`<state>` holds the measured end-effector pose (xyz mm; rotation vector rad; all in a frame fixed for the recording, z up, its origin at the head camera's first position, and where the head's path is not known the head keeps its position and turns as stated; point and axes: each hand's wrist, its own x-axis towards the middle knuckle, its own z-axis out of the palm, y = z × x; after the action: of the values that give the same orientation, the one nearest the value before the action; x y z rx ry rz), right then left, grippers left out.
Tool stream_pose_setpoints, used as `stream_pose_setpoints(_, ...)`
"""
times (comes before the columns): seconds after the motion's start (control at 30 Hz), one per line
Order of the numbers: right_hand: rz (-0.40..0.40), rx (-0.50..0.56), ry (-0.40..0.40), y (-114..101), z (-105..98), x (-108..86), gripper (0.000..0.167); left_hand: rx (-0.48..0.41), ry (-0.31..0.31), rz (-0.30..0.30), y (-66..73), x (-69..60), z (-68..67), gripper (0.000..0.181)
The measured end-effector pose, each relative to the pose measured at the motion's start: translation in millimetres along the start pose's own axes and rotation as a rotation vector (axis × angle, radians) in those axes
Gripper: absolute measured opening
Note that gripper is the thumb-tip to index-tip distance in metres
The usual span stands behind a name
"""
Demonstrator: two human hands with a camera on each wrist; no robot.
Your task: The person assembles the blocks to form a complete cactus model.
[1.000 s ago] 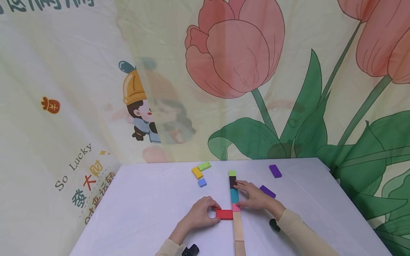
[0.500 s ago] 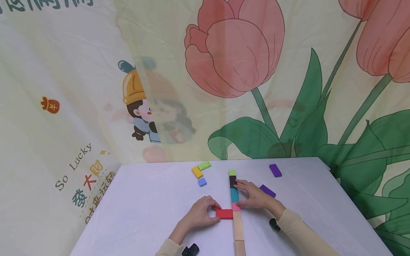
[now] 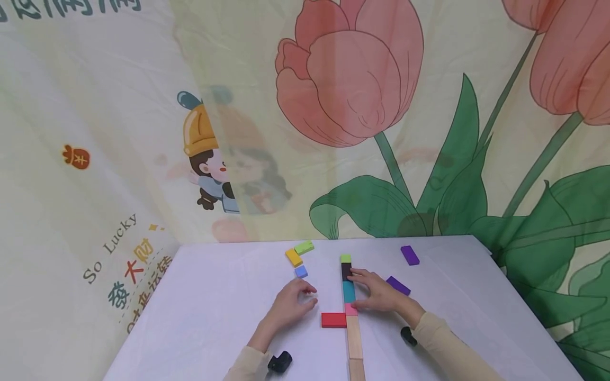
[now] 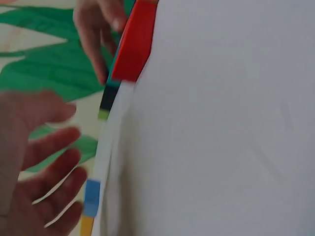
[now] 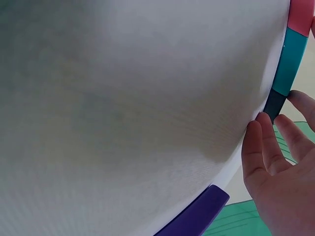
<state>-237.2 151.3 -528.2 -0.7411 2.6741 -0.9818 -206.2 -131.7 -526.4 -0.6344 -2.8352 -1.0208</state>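
Observation:
Over the table's left side my left hand [image 3: 288, 304] hovers with loosely bent fingers and holds nothing. The red block [image 3: 333, 320] lies crosswise, its right end against a straight row of blocks. That row runs away from me: plain wooden blocks [image 3: 355, 338], then a pink block [image 3: 350, 310], a teal block [image 3: 349, 292], a black block [image 3: 346, 271] and a green block [image 3: 345, 258] at the far end. My right hand [image 3: 378, 291] rests along the row's right side, fingertips at the black block and thumb at the pink one. Its fingers look nearly straight in the right wrist view.
Beyond my left hand lie a blue block [image 3: 301, 271], a yellow block [image 3: 293, 257] and a light green block [image 3: 304, 247]. Two purple blocks [image 3: 410, 255] lie at the right, one close behind my right hand. A printed cloth [image 3: 257, 132] hangs behind the white table [image 3: 229, 275].
My left hand has let go of the red block and moved up and slightly left, toward the blue block. The red block stays in place, and my right hand has not moved.

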Motion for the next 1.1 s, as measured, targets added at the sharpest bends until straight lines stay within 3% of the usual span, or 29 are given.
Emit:
stream_pose_setpoints(0.1, 0.002, 0.01, 0.002, 1.6, 1.7, -1.5, 0.073, 0.1, 0.15, -0.044, -10.2, 13.0, -7.0, 0.021)
stream_pose_setpoints(0.2, 0.001, 0.011, 0.001, 1.7, 2.5, -2.6, 0.073, 0.186, 0.215, -0.092, -17.8, 25.4, -12.3, 0.027)
stream_pose_setpoints(0.33, -0.004, 0.006, 0.004, 0.6, 1.7, -2.7, 0.073, 0.243, 0.177, -0.151, -22.8, 36.7, -14.1, 0.032)
stream_pose_setpoints(0.5, -0.014, 0.002, 0.005, -0.9, -0.2, -1.5, 0.073, 0.223, 0.136, -0.187, -24.9, 42.7, -12.2, 0.032)
stream_pose_setpoints(0.73, -0.009, 0.004, 0.002, -3.2, -2.2, -0.8, 0.073, 0.176, 0.15, -0.159, -28.9, 43.7, -11.1, 0.028)
stream_pose_setpoints(0.93, -0.008, -0.007, -0.001, -2.9, -2.3, -0.5, 0.073, 0.092, 0.111, -0.177, -29.6, 41.4, -11.7, 0.027)
stream_pose_setpoints(1.1, -0.008, -0.002, -0.002, -2.5, -1.0, -1.0, 0.073, 0.106, 0.103, -0.174, -29.1, 39.0, -13.2, 0.026)
